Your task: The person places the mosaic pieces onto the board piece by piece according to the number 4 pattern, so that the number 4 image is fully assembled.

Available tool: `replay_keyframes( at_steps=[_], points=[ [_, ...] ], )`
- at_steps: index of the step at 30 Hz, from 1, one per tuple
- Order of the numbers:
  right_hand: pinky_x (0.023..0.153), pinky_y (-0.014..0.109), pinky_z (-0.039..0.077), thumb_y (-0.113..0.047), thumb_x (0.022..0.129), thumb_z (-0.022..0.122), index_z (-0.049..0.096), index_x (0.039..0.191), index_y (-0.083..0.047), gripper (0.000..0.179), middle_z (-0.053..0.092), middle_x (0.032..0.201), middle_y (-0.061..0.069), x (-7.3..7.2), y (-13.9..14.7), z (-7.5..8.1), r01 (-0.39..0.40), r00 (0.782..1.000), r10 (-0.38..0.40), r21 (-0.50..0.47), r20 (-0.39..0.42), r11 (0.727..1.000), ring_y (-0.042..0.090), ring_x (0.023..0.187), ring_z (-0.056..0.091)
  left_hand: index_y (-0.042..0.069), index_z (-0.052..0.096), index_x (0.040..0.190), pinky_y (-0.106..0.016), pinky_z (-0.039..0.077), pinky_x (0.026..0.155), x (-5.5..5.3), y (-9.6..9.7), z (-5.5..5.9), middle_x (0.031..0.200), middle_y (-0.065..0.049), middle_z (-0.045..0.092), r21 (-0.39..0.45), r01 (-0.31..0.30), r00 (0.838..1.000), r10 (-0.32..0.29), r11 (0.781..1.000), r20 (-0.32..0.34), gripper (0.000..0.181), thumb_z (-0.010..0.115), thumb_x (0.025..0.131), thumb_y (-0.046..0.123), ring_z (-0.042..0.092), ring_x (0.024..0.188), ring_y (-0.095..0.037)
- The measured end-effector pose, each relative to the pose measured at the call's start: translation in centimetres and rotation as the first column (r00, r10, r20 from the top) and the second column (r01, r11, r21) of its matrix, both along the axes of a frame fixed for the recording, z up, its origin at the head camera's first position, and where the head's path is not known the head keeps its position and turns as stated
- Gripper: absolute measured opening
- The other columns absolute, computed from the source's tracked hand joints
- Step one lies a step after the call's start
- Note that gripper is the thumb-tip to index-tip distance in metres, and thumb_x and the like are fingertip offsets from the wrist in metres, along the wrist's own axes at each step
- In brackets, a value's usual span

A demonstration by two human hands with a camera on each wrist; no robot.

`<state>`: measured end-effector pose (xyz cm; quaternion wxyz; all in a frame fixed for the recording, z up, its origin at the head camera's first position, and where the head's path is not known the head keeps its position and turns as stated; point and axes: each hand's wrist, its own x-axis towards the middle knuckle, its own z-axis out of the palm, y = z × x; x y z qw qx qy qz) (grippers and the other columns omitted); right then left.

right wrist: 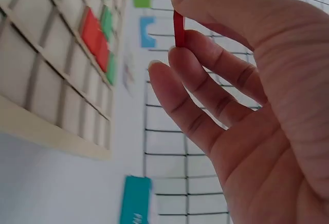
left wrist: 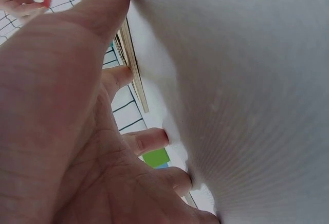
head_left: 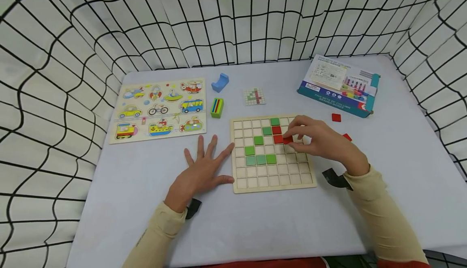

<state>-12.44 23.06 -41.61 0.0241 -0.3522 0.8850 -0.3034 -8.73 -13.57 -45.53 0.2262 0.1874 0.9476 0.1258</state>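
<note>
A square wooden grid board (head_left: 275, 181) lies mid-table with several green tiles (head_left: 258, 140) and two red tiles (head_left: 277, 130) set in its cells. My right hand (head_left: 315, 138) pinches another red tile (right wrist: 179, 21) between thumb and fingers, above the board beside the lower placed red one. In the right wrist view the held tile is seen edge-on. My left hand (head_left: 202, 168) lies spread on the white cloth, its fingers straight, with the thumb and index finger touching the board's left edge. The left wrist view shows its palm side close to the cloth.
Loose red tiles (head_left: 336, 117) lie right of the board. Behind it sit a small pattern card (head_left: 254, 97), a blue curved block (head_left: 220, 82) and a green striped block (head_left: 217, 108). A vehicle puzzle (head_left: 158, 112) is at left, a box (head_left: 339, 85) at back right. Black netting surrounds the table.
</note>
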Motion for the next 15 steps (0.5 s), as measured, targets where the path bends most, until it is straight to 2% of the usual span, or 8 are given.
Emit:
replay_keyframes(
  at_steps=[3, 6, 11, 15],
  points=[
    [0.082, 0.036, 0.063, -0.006, 0.089, 0.087, 0.082, 0.115, -0.01, 0.027, 0.069, 0.116, 0.005, -0.2, -1.0, -1.3, 0.012, 0.998, -0.013, 0.023, 0.064, 1.0, 0.021, 0.103, 0.064, 0.035, 0.022, 0.172, -0.092, 0.0, 0.115, 0.0, 0.0, -0.1, 0.181, -0.023, -0.003, -0.005, 0.002, 1.0, -0.002, 1.0, 0.002, 0.099, 0.075, 0.093, 0.061, -0.018, 0.162, -0.058],
    [0.084, 0.035, 0.062, -0.009, 0.09, 0.087, 0.083, 0.113, -0.011, 0.024, 0.069, 0.116, 0.005, -0.2, -1.5, -2.7, 0.026, 0.996, -0.029, 0.039, 0.085, 0.999, 0.019, 0.104, 0.062, 0.036, 0.022, 0.172, -0.092, -0.001, 0.115, 0.0, 0.0, -0.1, 0.181, -0.023, -0.003, -0.003, 0.0, 1.0, 0.0, 1.0, 0.005, 0.099, 0.076, 0.093, 0.061, -0.018, 0.162, -0.058],
    [0.079, 0.031, 0.059, -0.008, 0.09, 0.086, 0.083, 0.109, -0.01, 0.019, 0.067, 0.112, 0.006, 0.0, -1.6, -4.3, 0.01, 1.0, -0.011, 0.04, 0.006, 0.999, 0.017, 0.101, 0.058, 0.036, 0.021, 0.172, -0.091, -0.002, 0.116, -0.1, 0.0, 0.0, 0.181, -0.022, -0.004, -0.001, -0.003, 1.0, 0.003, 1.0, 0.016, 0.099, 0.076, 0.093, 0.061, -0.02, 0.162, -0.057],
    [0.076, 0.03, 0.058, -0.006, 0.089, 0.086, 0.083, 0.106, -0.008, 0.018, 0.067, 0.11, 0.007, 0.0, -1.7, -4.6, 0.0, 0.999, 0.002, 0.034, -0.047, 0.999, 0.017, 0.099, 0.057, 0.036, 0.021, 0.172, -0.091, -0.002, 0.116, -0.1, 0.0, 0.1, 0.181, -0.022, -0.004, 0.002, -0.005, 1.0, 0.005, 1.0, 0.019, 0.1, 0.076, 0.093, 0.06, -0.02, 0.162, -0.057]
  ],
)
